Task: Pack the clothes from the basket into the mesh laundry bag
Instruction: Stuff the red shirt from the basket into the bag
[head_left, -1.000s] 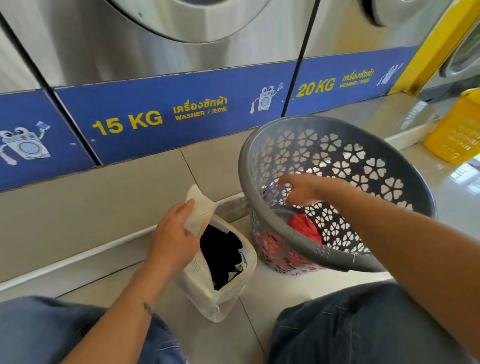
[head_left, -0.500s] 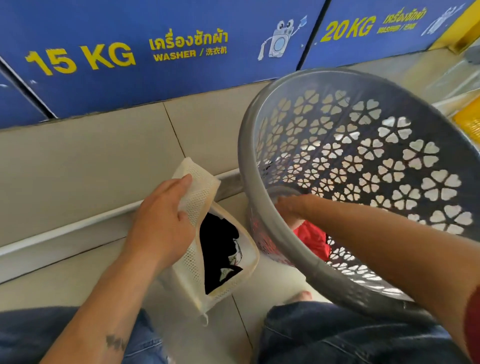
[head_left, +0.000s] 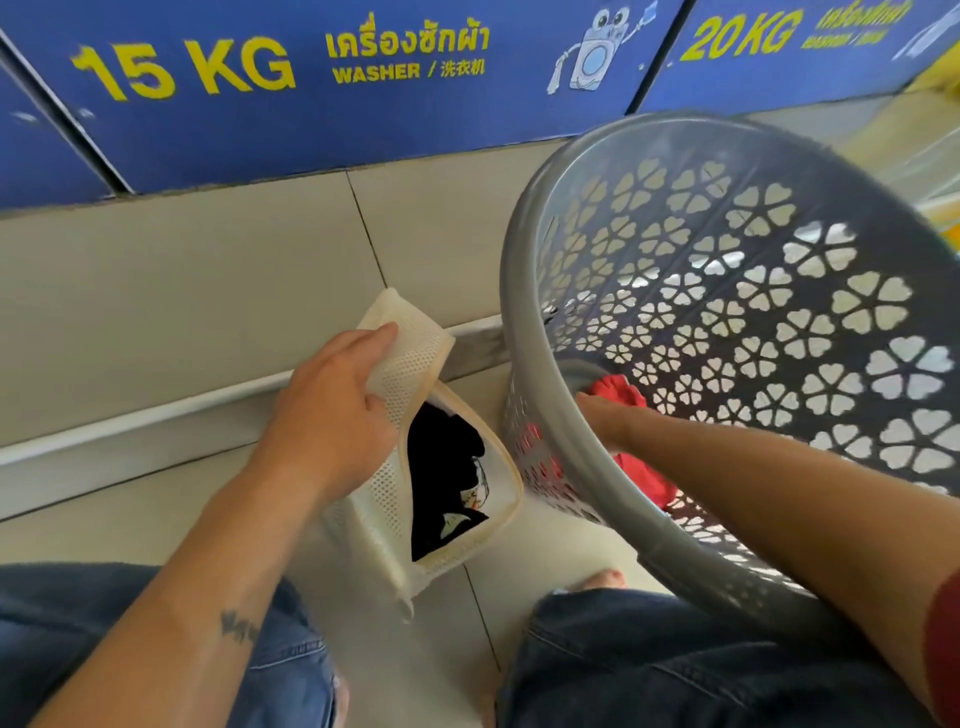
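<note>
A cream mesh laundry bag stands on the floor between my knees, mouth held wide, with a black garment inside. My left hand pinches the bag's upper flap. Right of it, a grey plastic basket with flower-shaped holes leans toward me. My right hand reaches down over the near rim to the basket's bottom and closes on a red garment. The fingers are mostly hidden by the cloth and rim.
Blue washer panels marked 15 KG and 20 KG rise behind a beige tiled step with a white rail along its foot. My jeans-clad knees flank the bag, a bare toe showing below the basket.
My head has tipped down and moved closer. My right hand has gone from the basket's inner wall down to the red garment at the bottom. The left hand keeps its hold on the bag.
</note>
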